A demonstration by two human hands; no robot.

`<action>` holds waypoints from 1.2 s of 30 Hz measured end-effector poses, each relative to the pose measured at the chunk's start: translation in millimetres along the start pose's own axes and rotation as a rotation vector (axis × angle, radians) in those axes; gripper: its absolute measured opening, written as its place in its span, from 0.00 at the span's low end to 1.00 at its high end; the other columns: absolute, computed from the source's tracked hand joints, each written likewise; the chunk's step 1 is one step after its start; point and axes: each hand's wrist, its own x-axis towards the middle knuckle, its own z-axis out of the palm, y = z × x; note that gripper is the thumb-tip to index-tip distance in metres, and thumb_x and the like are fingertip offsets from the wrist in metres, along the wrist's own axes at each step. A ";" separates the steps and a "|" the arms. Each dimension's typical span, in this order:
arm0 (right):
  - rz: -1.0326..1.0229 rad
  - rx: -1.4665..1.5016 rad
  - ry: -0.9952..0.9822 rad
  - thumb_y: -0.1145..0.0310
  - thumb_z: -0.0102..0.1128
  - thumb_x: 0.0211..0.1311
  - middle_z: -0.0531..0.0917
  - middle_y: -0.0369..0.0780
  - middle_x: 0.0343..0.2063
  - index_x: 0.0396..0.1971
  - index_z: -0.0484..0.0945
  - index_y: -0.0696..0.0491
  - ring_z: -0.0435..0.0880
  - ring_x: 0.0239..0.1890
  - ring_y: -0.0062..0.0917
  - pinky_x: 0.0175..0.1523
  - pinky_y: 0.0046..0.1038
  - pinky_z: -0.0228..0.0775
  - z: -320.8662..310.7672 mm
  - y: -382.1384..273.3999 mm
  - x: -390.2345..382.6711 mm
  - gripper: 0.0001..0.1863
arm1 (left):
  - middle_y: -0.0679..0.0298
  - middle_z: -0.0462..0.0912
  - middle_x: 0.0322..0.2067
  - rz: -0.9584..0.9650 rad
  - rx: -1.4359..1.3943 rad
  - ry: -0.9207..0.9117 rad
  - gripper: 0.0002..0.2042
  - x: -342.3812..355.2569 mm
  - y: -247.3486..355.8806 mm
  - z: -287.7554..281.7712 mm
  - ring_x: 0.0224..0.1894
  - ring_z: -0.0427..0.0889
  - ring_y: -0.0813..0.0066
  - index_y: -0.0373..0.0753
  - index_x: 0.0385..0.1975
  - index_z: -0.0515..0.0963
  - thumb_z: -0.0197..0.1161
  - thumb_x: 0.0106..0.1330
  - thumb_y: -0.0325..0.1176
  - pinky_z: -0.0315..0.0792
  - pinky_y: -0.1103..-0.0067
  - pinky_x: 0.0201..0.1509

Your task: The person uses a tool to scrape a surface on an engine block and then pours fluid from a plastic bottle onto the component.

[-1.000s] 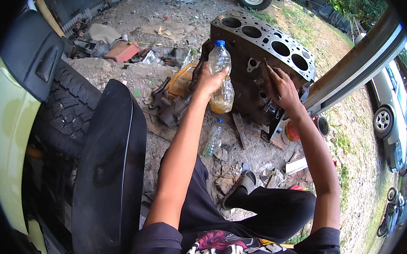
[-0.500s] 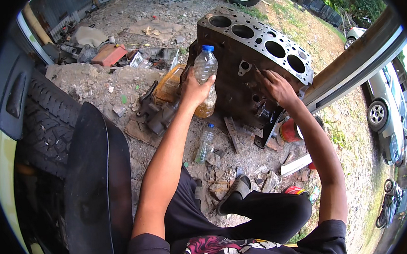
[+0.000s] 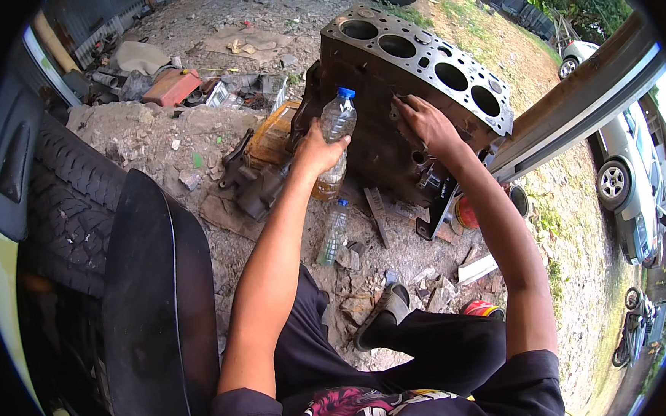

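Note:
My left hand (image 3: 319, 149) is wrapped round a clear plastic bottle (image 3: 338, 118) with a blue cap and brownish liquid in its lower part. The bottle is held slightly tilted, close to a dark, grimy engine block (image 3: 367, 76). Several round cylinder bores show in the block's grey top face. Against the side of the block, my right hand (image 3: 428, 123) has its fingers bent and drawn together near a port. Whatever they may pinch is too small or hidden to name. Below the held bottle, a second clear bottle (image 3: 335, 233) with a blue cap stands on the ground.
Left of the block lie greasy metal parts (image 3: 255, 186) and a cut yellowish container (image 3: 274, 135). A black fender (image 3: 151, 295) and a tyre (image 3: 67, 217) fill the left side. A post (image 3: 570, 102) leans at the right. Rubble and a red tin (image 3: 467, 212) lie beneath the block.
My right hand has moved left along the block's side and now covers the port that showed before. The left hand still holds the bottle, which is tilted slightly more to the right.

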 end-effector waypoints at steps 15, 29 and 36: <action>0.294 0.403 0.314 0.72 0.56 0.61 0.80 0.51 0.35 0.54 0.76 0.64 0.83 0.37 0.46 0.44 0.38 0.74 0.5 1.4 -63.7 0.21 | 0.39 0.75 0.60 0.020 -0.039 -0.013 0.43 19.3 -20.0 8.6 0.63 0.76 0.47 0.31 0.67 0.62 0.70 0.57 0.51 0.68 0.64 0.67; 0.710 0.685 0.273 0.73 0.61 0.61 0.84 0.51 0.35 0.42 0.76 0.61 0.85 0.42 0.48 0.46 0.39 0.76 111.9 -87.5 -150.7 0.11 | 0.56 0.85 0.48 -0.017 -0.042 -0.377 0.24 23.2 -48.9 6.7 0.52 0.83 0.64 0.38 0.53 0.79 0.76 0.57 0.36 0.73 0.69 0.59; 0.764 0.576 -0.134 0.80 0.56 0.53 0.83 0.57 0.43 0.48 0.82 0.55 0.83 0.47 0.52 0.51 0.43 0.76 231.2 -129.0 -191.4 0.21 | 0.50 0.85 0.50 -0.056 0.249 -0.389 0.30 13.8 -85.2 -5.4 0.54 0.84 0.57 0.39 0.53 0.80 0.81 0.48 0.39 0.74 0.69 0.60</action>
